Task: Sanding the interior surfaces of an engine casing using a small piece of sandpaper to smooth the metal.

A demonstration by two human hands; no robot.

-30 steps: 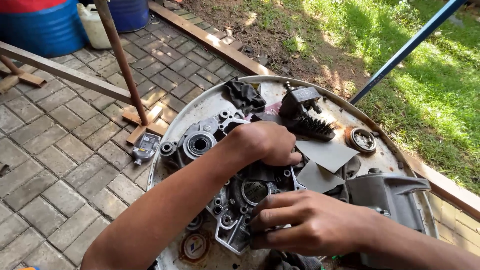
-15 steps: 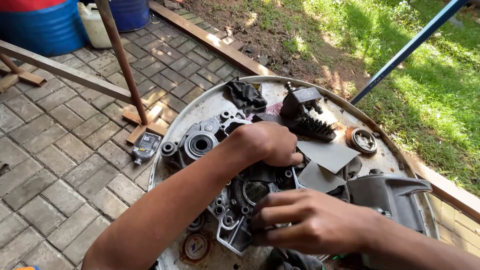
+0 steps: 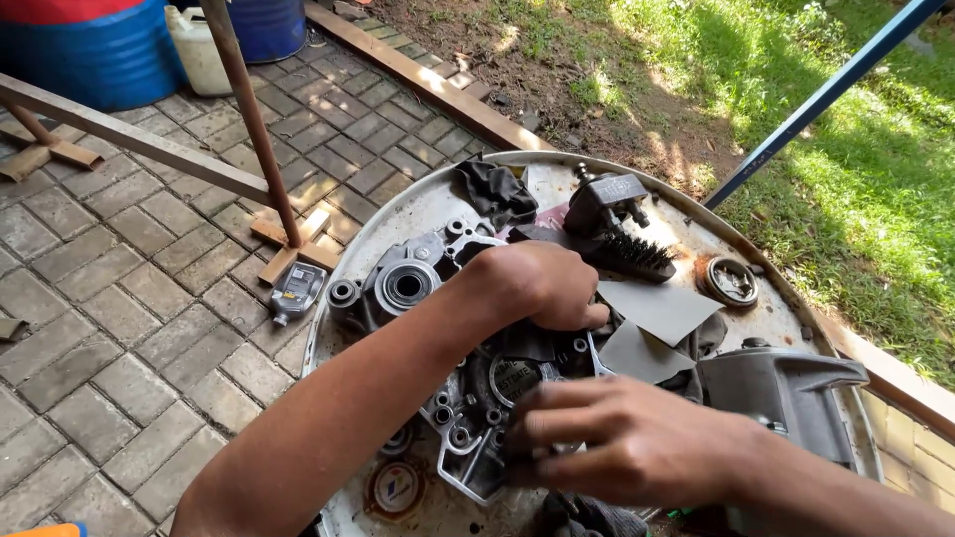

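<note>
Bracing the grey cast-metal engine case (image 3: pixel 468 398) with the clenched left hand (image 3: pixel 542 283) helps while the right hand's (image 3: pixel 637 443) fingers (image 3: pixel 557 418), pressed together, rub steadily.

engine casing (image 3: pixel 468 373): dull grey cast metal, grimy
round tray (image 3: pixel 398 214): pale painted metal, scuffed, rust-spotted
wire brush (image 3: pixel 632 254): black bristles, matt
sheets (image 3: pixel 662 308): grey abrasive paper, rough
rag (image 3: pixel 492 189): dark cloth
floor (image 3: pixel 119 298): rough grey paving bricks

Grey casing (image 3: pixel 468 398), blue drum (image 3: pixel 95 60) (herringbone paving (image 3: pixel 129 328)).
</note>
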